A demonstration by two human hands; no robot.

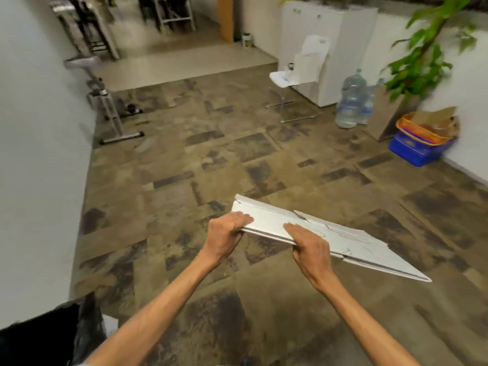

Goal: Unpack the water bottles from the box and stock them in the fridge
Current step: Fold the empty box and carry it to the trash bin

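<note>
Person is holding the flattened white box (340, 235) in the air over the patterned floor (184, 180). The left hand (227, 231) is gripping its near edge, fingers (244, 217) curled over the top; the right hand (310, 247) is clamping the same edge further along. Beyond, large water jugs (351, 101) are standing by the far wall.

The flattened box (269, 216) hides the underside of each grip; far stools (87, 27) are blurred.

Hands (226, 235) (309, 248) x2, flat box (274, 216) x1, water jugs (351, 101) (369, 109) x2, chair (313, 59) x1, plant (422, 62) x1.
</note>
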